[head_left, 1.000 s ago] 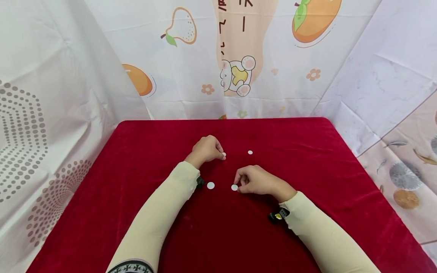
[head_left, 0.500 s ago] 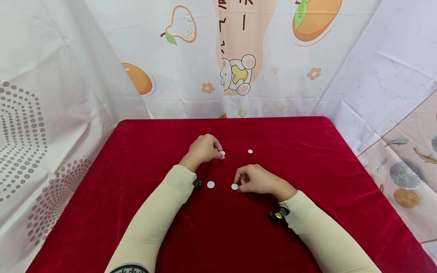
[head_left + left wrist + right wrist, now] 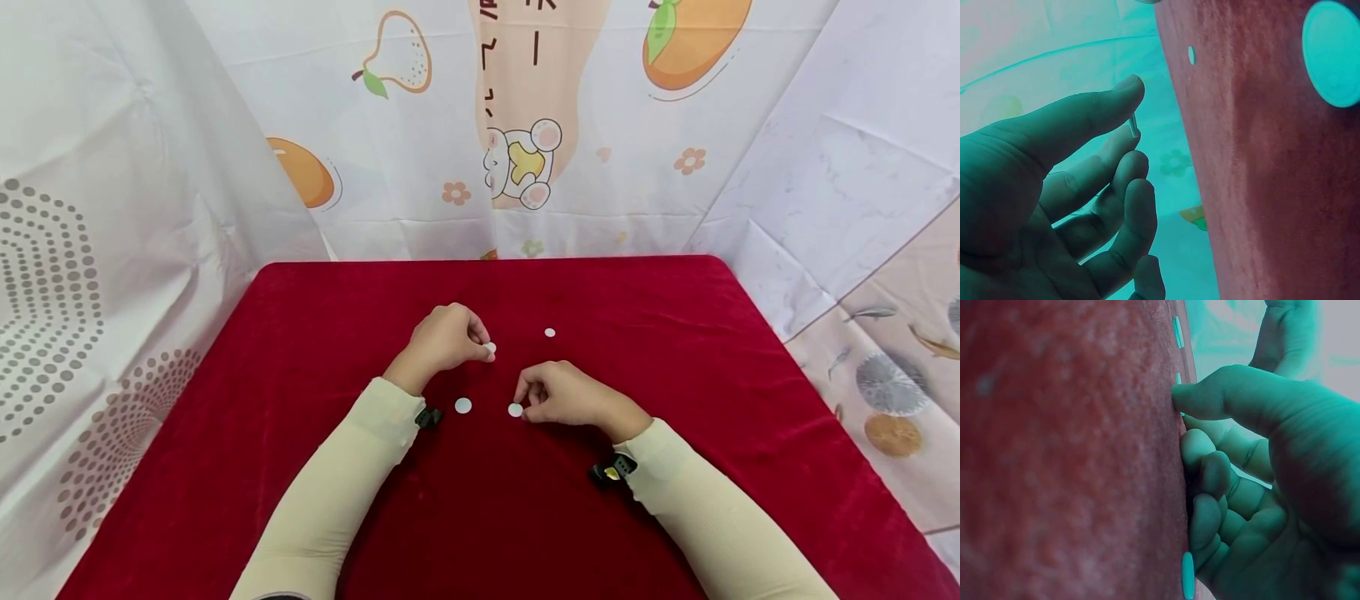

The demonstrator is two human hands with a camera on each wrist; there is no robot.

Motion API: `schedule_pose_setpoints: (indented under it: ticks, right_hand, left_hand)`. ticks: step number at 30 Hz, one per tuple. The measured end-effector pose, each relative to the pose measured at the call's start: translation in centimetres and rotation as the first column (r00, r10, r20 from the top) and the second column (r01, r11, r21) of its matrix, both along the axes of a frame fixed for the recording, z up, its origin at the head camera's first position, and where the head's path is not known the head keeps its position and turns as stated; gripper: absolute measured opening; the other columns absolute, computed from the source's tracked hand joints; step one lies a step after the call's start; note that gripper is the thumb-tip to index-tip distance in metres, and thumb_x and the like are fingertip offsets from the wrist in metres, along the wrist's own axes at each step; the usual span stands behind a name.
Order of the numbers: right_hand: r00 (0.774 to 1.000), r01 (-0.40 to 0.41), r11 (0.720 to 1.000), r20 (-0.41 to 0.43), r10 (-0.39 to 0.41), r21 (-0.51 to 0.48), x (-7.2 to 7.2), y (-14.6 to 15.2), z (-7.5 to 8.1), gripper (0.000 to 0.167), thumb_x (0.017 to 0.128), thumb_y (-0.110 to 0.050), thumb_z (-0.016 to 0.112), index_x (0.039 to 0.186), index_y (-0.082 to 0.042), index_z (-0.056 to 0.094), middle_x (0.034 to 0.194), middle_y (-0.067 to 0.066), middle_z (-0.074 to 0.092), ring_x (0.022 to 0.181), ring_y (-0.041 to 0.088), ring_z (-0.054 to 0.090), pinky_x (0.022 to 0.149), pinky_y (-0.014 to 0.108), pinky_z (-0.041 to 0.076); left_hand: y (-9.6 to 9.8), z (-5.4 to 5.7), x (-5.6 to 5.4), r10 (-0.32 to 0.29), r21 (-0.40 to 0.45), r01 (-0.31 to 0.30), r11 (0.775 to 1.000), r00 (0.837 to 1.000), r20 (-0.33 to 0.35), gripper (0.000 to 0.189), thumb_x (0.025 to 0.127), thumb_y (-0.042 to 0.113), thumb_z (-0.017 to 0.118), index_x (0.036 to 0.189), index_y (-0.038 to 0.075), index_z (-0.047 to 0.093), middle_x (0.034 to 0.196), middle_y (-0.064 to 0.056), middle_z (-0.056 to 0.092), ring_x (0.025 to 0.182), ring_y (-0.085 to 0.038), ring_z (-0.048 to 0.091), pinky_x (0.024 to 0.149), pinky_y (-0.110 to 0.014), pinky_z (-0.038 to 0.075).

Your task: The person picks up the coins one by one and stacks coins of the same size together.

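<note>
My left hand (image 3: pixel 447 337) pinches a small white disc (image 3: pixel 491 347) between thumb and index finger. In the left wrist view this disc (image 3: pixel 1134 125) shows edge-on, away from the red cloth, with the other fingers loosely curled. Lower and to the right, my right hand (image 3: pixel 568 398) holds a second white disc (image 3: pixel 515 410) at the cloth, thumb and index finger at its edge. In the right wrist view the thumb covers most of that disc (image 3: pixel 1178 379). A third white disc (image 3: pixel 462 406) lies flat to its left.
Another white disc (image 3: pixel 550 332) lies farther back on the red cloth (image 3: pixel 637 317) that covers the table. Printed curtains (image 3: pixel 420 167) hang behind and at both sides. A small black device (image 3: pixel 429 417) sits at the left wrist, another (image 3: pixel 613 471) at the right.
My left hand, still pinching its disc, has shifted slightly left and then a little nearer to me. The right hand and the lying discs have stayed in place.
</note>
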State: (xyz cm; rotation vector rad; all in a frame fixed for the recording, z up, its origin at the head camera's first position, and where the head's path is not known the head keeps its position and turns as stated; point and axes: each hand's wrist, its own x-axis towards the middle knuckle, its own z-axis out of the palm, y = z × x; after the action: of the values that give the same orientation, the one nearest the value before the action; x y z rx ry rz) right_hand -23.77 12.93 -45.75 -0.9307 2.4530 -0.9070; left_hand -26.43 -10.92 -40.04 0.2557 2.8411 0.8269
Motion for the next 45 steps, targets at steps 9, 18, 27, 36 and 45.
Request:
schedule_pose_setpoints:
  ticks: [9, 18, 27, 36, 45]
  right_hand:
    - [1.0, 0.005, 1.0, 0.002, -0.005, 0.006, -0.1, 0.0, -0.2, 0.014, 0.087, -0.013, 0.077, 0.093, -0.025, 0.074, 0.068, -0.008, 0.066, 0.059, 0.007, 0.057, 0.059, 0.025, 0.05]
    - [1.0, 0.011, 1.0, -0.002, -0.011, 0.013, -0.1, 0.2, 0.0, 0.017, 0.085, -0.011, 0.077, 0.093, -0.026, 0.074, 0.068, -0.008, 0.065, 0.061, 0.007, 0.058, 0.059, 0.025, 0.05]
    - [1.0, 0.005, 1.0, 0.007, -0.005, -0.004, -0.2, 0.2, 0.1, 0.016, 0.086, -0.01, 0.076, 0.094, -0.024, 0.075, 0.068, -0.006, 0.066, 0.061, 0.01, 0.059, 0.06, 0.026, 0.051]
    - [1.0, -0.014, 1.0, 0.015, 0.014, -0.009, -0.3, 0.1, -0.1, 0.017, 0.084, -0.009, 0.075, 0.094, -0.023, 0.075, 0.068, -0.007, 0.065, 0.059, 0.008, 0.057, 0.06, 0.026, 0.05]
    - [1.0, -0.007, 1.0, 0.008, 0.007, -0.008, -0.2, 0.1, 0.0, 0.018, 0.084, -0.009, 0.076, 0.094, -0.024, 0.074, 0.068, -0.007, 0.065, 0.059, 0.006, 0.056, 0.06, 0.025, 0.049]
  left_hand:
    - [-0.2, 0.4, 1.2, -0.032, 0.026, 0.032, 0.999, 0.999, -0.005, 0.015, 0.079, 0.032, 0.092, 0.084, 0.025, 0.079, 0.08, 0.01, 0.072, 0.078, -0.015, 0.065, 0.067, -0.034, 0.053]
    - [-0.2, -0.2, 1.7, -0.071, 0.058, 0.071, 0.996, 0.997, 0.005, 0.015, 0.079, 0.032, 0.091, 0.082, 0.026, 0.078, 0.079, 0.009, 0.071, 0.074, -0.015, 0.064, 0.064, -0.032, 0.053]
    - [0.5, -0.1, 2.6, -0.146, 0.078, 0.145, 0.986, 0.989, 0.007, 0.014, 0.08, 0.03, 0.091, 0.078, 0.026, 0.078, 0.074, 0.01, 0.071, 0.071, -0.014, 0.065, 0.066, -0.032, 0.054]
    - [1.1, -0.7, 3.2, -0.194, 0.052, 0.192, 0.98, 0.981, 0.024, 0.016, 0.078, 0.031, 0.092, 0.076, 0.027, 0.077, 0.072, 0.012, 0.07, 0.069, -0.012, 0.065, 0.063, -0.031, 0.054]
    - [1.8, -1.1, 3.3, -0.23, 0.018, 0.229, 0.973, 0.973, 0.032, 0.018, 0.076, 0.032, 0.093, 0.074, 0.026, 0.076, 0.069, 0.012, 0.07, 0.066, -0.012, 0.064, 0.061, -0.03, 0.053]
